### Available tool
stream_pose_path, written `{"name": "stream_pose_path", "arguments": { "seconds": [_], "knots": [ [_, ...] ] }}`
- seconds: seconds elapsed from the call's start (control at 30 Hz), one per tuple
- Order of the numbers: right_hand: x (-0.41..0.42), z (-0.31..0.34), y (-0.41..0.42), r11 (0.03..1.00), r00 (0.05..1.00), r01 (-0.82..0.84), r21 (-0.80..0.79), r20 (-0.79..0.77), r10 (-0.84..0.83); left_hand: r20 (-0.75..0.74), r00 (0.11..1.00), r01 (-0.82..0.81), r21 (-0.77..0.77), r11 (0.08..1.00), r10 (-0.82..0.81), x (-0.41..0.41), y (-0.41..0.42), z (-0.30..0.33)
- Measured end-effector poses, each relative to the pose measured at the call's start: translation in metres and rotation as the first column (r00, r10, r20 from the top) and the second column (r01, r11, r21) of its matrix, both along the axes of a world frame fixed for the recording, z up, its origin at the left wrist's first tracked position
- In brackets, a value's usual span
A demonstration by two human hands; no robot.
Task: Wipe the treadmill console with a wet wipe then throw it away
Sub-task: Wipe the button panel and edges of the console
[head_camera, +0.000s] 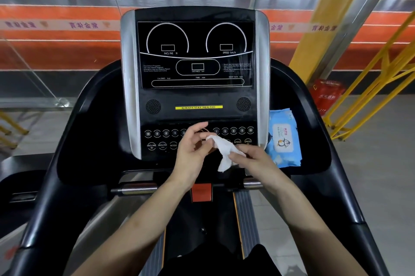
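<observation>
Over the black treadmill console (197,73), both hands work a crumpled white wet wipe (223,152): right hand (251,159) pinches its lower end, left hand (190,152) holds the top. Limp, light and damp, it looks best spread flat under the fingers before wiping.

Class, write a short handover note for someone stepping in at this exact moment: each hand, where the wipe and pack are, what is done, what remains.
Left hand: pinches the upper end of the wet wipe in front of the console's button rows.
Right hand: grips the wipe's lower part; the wipe is bunched between both hands, off the console.
Wipe pack: lies in the tray right of the console.
Done: a wipe is out.
Left: spread it, wipe screen and buttons, then bin it. No bin in view.
</observation>
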State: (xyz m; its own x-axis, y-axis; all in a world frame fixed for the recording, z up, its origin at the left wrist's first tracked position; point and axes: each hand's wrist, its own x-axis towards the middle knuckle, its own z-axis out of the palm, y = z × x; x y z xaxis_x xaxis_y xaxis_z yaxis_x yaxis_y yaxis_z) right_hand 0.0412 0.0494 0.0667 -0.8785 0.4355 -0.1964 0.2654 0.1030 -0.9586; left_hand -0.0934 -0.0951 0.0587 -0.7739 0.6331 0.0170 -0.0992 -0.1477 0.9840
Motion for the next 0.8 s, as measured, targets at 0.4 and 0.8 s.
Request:
{"name": "stream_pose_path", "arguments": {
  "seconds": [0.4,0.8],
  "knots": [
    [-0.014,0.004,-0.011,0.977,0.975,0.190,0.100,-0.140,-0.175,-0.100,0.992,0.054,-0.200,0.978,-0.075,-0.008,-0.005,-0.006],
    [-0.010,0.004,-0.013,0.944,0.982,0.144,0.295,-0.157,-0.101,-0.243,0.959,0.075,-0.289,0.954,-0.149,-0.016,-0.010,-0.017]
  ]
}}
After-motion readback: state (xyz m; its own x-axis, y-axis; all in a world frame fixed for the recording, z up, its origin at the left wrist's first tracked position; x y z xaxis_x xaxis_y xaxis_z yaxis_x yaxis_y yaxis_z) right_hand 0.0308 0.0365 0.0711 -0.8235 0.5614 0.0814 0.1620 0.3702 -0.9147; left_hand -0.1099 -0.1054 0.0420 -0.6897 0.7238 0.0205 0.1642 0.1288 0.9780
